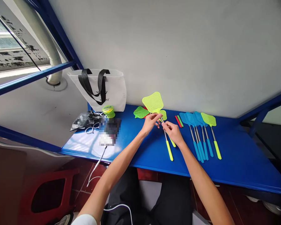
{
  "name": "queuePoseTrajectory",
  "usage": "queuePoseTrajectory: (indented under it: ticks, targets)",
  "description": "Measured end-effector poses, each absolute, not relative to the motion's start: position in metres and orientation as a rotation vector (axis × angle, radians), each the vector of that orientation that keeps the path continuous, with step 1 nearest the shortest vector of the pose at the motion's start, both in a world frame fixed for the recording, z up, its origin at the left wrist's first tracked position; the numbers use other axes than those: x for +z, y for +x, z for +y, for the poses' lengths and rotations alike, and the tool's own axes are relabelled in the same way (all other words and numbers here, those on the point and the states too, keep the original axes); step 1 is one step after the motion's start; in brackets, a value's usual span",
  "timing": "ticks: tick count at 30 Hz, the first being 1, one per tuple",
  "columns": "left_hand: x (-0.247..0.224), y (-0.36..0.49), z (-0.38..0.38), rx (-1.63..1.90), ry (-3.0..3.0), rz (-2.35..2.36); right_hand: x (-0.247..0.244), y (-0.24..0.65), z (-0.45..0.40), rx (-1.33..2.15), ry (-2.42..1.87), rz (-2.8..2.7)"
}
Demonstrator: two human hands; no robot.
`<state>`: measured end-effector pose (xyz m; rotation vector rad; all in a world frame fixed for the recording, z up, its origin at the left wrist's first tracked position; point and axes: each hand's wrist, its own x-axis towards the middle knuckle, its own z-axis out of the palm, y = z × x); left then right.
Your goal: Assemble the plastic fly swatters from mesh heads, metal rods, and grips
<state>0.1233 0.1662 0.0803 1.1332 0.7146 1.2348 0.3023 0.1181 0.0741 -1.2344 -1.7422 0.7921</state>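
Note:
My left hand (151, 124) is closed, its fingers pinching a yellow-green fly swatter (153, 102) just below the mesh head. My right hand (172, 131) grips the metal shaft a little lower down, its thumb and fingertips close to the left ones. Below the hands, a yellow-green handle (170, 151) points toward the table's front edge. Partly hidden by my hands, a second yellow-green swatter (163, 115) lies behind. Beside it are a green swatter head (140, 112) and a bit of red one. Red and green handle pieces (179, 121) lie right of my right hand.
Several blue swatters (198, 134) and a yellow-green one (211, 132) lie in a row on the blue table (239, 150). At left stand a white tote bag (115, 90) and a green tub (109, 112), near scissors (89, 129) and a black plastic bag (81, 121). A wall rises behind.

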Motion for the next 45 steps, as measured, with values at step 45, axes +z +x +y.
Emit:
queuePoseTrajectory:
  ticks: [45]
  targets:
    - [0.100, 0.056, 0.202, 2.205, 0.512, 0.821, 0.072, 0.390, 0.141, -0.427, -1.337, -1.991]
